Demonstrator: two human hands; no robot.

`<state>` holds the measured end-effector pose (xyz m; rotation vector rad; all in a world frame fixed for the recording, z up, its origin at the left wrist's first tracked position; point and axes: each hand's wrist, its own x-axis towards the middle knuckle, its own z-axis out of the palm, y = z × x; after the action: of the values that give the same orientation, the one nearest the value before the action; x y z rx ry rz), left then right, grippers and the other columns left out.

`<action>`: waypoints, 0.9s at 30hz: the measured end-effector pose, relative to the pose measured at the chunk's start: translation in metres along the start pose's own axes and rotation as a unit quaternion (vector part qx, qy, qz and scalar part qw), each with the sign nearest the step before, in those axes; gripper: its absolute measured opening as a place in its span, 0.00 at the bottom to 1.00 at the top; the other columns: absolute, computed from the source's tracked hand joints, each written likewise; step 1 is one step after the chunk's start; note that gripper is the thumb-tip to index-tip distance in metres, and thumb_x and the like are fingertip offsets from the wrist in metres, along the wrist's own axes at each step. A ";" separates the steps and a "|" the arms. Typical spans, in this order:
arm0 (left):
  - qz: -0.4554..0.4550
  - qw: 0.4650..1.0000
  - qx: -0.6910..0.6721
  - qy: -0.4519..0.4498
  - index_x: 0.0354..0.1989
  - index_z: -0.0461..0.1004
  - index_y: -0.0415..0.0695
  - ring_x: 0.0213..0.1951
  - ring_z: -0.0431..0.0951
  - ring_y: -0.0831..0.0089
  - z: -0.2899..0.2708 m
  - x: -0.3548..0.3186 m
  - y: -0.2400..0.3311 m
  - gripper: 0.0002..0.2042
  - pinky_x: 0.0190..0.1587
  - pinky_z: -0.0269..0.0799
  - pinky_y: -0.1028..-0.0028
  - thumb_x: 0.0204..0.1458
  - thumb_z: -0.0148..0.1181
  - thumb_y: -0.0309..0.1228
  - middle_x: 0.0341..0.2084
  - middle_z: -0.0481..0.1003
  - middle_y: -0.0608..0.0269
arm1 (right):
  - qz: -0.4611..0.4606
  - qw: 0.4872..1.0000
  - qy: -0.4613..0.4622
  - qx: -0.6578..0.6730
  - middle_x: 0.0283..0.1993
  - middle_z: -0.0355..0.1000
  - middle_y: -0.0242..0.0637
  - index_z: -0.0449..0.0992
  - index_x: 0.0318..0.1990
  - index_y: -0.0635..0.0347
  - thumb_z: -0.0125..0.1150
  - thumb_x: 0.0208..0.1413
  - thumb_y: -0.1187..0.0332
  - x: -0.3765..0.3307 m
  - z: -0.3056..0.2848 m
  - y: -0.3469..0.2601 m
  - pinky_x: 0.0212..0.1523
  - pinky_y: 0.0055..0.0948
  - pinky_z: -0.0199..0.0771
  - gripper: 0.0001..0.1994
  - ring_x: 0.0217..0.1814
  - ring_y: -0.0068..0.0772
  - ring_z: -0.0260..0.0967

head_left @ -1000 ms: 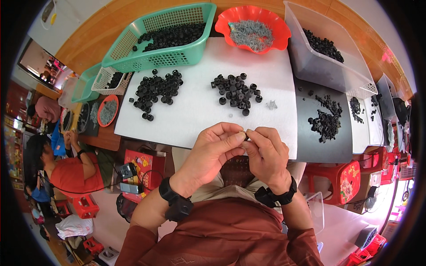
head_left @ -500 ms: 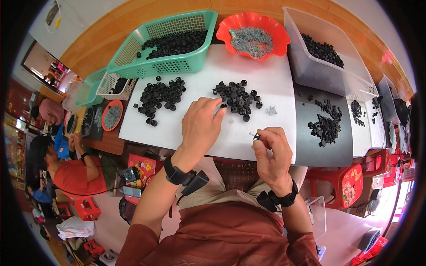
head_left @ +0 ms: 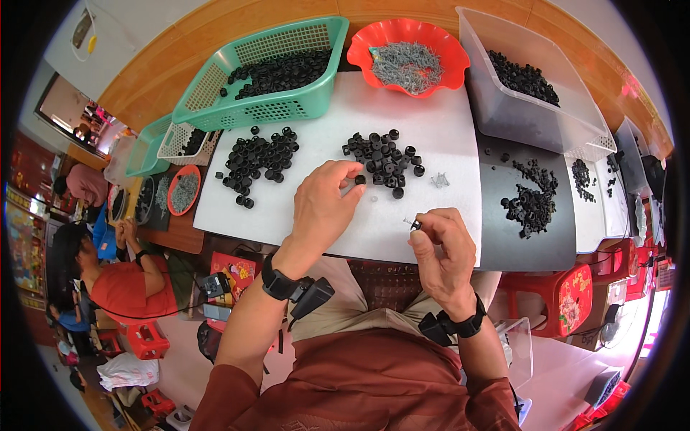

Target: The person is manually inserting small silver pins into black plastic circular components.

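My left hand (head_left: pixel 323 205) is over the white sheet (head_left: pixel 287 208), with a small round black cap (head_left: pixel 360 179) pinched between thumb and fingers. Just beyond it lies a loose pile of similar black caps (head_left: pixel 387 161). Closer to the sheet's front edge, my right hand (head_left: pixel 447 255) grips a small black plastic piece (head_left: pixel 415 225) with a thin metal screw sticking out to the left. Much of that piece is covered by my fingers. A second pile of black caps (head_left: pixel 251 161) lies to the left. Several loose screws (head_left: pixel 440 180) rest beyond my right hand.
A green basket (head_left: pixel 251 115) of black caps, a red scalloped bowl (head_left: pixel 454 72) of screws and a clear plastic bin (head_left: pixel 532 122) line the back. Small black parts (head_left: pixel 530 205) lie on a dark board at right. A person in red (head_left: pixel 129 287) sits at left.
My left hand has drawn slightly nearer with the black cap between its fingertips. The right hand keeps its hold on the black piece, almost unmoved. The whole view has shifted slightly.
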<state>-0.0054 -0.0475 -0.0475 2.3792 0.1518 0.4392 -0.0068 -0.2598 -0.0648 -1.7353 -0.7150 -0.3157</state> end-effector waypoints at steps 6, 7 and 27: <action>-0.008 0.999 -0.016 -0.038 0.43 0.81 0.39 0.38 0.80 0.65 -0.007 0.003 -0.004 0.12 0.43 0.75 0.70 0.49 0.68 0.26 0.38 0.80 0.55 | 0.016 1.000 -0.005 0.005 0.40 0.72 0.43 0.74 0.46 0.67 0.65 0.58 0.77 -0.001 -0.002 -0.002 0.31 0.24 0.73 0.10 0.31 0.28 0.71; -0.013 0.998 -0.014 -0.056 0.43 0.81 0.39 0.38 0.80 0.64 -0.009 0.003 -0.004 0.12 0.44 0.75 0.70 0.48 0.68 0.26 0.38 0.80 0.55 | 0.019 1.000 -0.005 0.008 0.40 0.72 0.42 0.74 0.46 0.67 0.65 0.58 0.77 -0.001 -0.002 -0.002 0.31 0.23 0.73 0.10 0.31 0.27 0.70; 0.043 0.992 0.000 -0.116 0.38 0.83 0.40 0.34 0.79 0.64 -0.020 -0.004 0.002 0.07 0.41 0.74 0.70 0.50 0.67 0.25 0.36 0.79 0.57 | 0.041 0.998 0.012 0.039 0.38 0.73 0.42 0.76 0.45 0.66 0.65 0.56 0.78 -0.004 -0.001 -0.001 0.31 0.24 0.72 0.09 0.30 0.27 0.70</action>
<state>-0.0166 -0.0374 -0.0333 2.4215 -0.0571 0.1986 -0.0102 -0.2618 -0.0662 -1.6799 -0.6297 -0.2495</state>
